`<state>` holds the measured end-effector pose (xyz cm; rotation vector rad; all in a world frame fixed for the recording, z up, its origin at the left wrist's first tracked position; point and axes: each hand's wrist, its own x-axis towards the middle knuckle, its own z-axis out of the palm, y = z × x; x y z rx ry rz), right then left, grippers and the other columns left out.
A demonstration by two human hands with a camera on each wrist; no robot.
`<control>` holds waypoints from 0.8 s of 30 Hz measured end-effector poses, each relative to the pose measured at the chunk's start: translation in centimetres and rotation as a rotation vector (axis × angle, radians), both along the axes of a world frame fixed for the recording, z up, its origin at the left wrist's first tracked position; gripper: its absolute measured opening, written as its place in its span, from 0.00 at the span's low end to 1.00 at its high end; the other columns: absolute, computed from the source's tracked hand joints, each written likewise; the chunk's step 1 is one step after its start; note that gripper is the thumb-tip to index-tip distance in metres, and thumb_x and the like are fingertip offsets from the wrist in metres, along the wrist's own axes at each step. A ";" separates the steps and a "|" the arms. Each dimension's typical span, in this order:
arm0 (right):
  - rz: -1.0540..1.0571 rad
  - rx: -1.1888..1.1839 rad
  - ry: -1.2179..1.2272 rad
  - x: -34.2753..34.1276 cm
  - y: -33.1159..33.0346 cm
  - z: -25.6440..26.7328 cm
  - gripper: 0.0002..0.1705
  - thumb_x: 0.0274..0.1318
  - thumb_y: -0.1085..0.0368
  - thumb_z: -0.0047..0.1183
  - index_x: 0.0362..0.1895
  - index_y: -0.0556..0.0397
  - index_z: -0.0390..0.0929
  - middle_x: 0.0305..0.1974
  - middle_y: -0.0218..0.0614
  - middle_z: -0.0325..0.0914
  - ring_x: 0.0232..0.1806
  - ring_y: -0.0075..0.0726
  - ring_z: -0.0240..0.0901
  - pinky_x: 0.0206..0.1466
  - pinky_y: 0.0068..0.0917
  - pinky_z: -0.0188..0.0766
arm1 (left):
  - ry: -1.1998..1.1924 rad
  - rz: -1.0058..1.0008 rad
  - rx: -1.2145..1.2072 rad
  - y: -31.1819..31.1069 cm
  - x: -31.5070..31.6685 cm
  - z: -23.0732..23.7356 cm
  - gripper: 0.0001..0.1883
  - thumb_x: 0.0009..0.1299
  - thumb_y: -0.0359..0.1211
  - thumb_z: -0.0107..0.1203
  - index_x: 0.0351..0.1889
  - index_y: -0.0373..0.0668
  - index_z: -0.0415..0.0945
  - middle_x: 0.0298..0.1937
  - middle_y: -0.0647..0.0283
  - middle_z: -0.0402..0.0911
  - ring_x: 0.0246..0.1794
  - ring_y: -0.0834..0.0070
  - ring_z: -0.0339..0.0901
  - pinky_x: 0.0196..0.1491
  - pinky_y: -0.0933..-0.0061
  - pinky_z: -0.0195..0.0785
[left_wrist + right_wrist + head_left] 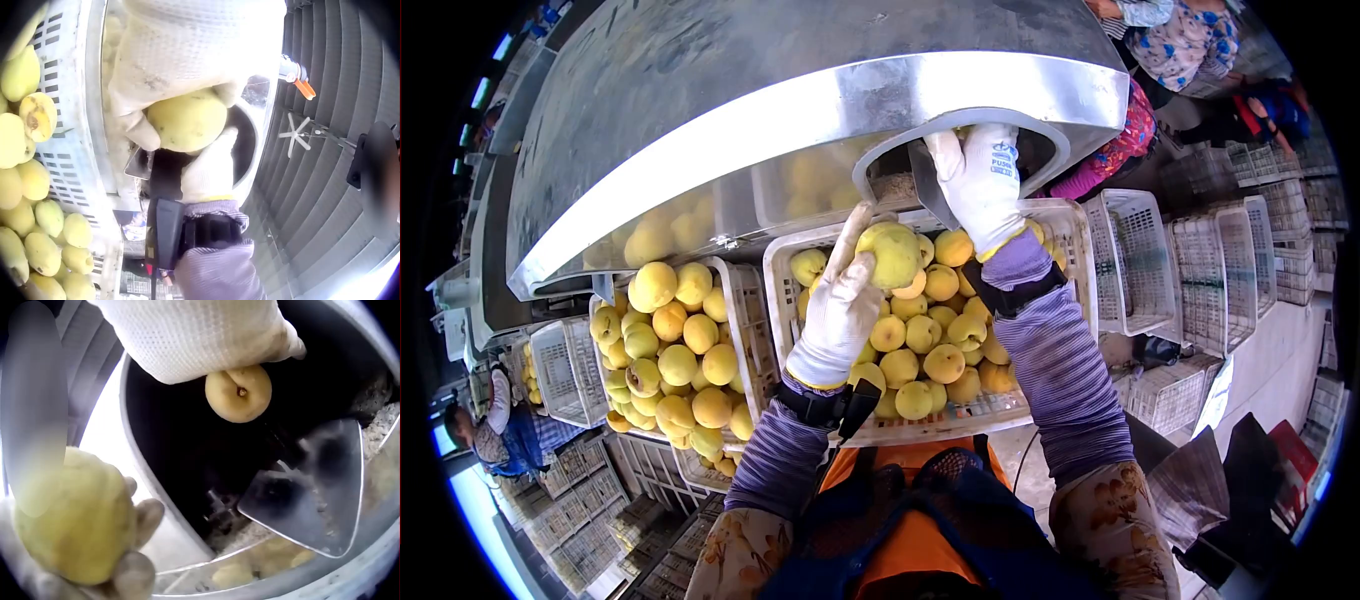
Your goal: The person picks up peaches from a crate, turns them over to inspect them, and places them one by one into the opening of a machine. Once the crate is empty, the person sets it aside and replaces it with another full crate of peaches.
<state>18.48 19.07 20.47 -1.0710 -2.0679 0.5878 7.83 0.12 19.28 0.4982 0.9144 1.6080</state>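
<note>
My gloved left hand (837, 325) grips a large yellow-green peach (892, 255) above the plastic crate (1080, 280) of peaches in front of me. My right hand (985, 190), also in a white glove, reaches into the round opening of the metal machine (820, 105). In the right wrist view it holds a smaller yellow peach (239, 403), stem hollow facing the camera, against the dark inside. Below that peach stands a bent triangular metal plate (340, 512). The right hand's fingertips are partly hidden by the fruit and glove.
A second crate (750, 330) heaped with peaches stands to the left. White crates (1135, 260) are stacked on the right. Other people (1185, 40) are at the upper right, and one person (490, 420) is at the far left.
</note>
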 end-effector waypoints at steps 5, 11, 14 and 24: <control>0.366 -0.156 0.229 3.7 -9.7 1.6 0.61 0.39 0.61 0.73 0.74 0.65 0.50 0.73 0.60 0.53 0.76 0.60 0.51 0.77 0.46 0.52 | -0.261 -0.056 0.093 1.4 1.4 2.2 0.40 0.74 0.43 0.52 0.78 0.33 0.49 0.73 0.52 0.64 0.73 0.63 0.63 0.75 0.64 0.53; 0.058 0.163 0.114 3.6 -11.5 3.9 0.50 0.37 0.63 0.71 0.66 0.62 0.61 0.65 0.59 0.64 0.68 0.66 0.62 0.70 0.50 0.62 | 0.046 0.012 0.032 2.2 2.9 5.4 0.32 0.74 0.39 0.56 0.72 0.34 0.59 0.64 0.56 0.72 0.63 0.72 0.70 0.70 0.69 0.60; 0.026 0.021 0.101 3.1 -11.6 3.3 0.45 0.42 0.65 0.68 0.66 0.63 0.61 0.62 0.58 0.67 0.64 0.64 0.67 0.66 0.48 0.66 | 0.216 -0.056 -0.015 2.1 3.2 5.2 0.32 0.79 0.41 0.51 0.75 0.39 0.55 0.68 0.55 0.68 0.68 0.72 0.65 0.71 0.69 0.57; -0.160 -0.011 -0.230 -0.5 2.8 -2.0 0.40 0.46 0.40 0.65 0.47 0.64 0.72 0.47 0.58 0.74 0.53 0.62 0.71 0.63 0.54 0.64 | 1.178 0.216 -0.331 -5.0 -0.7 -5.2 0.34 0.71 0.31 0.58 0.73 0.37 0.56 0.72 0.45 0.58 0.71 0.52 0.57 0.72 0.55 0.52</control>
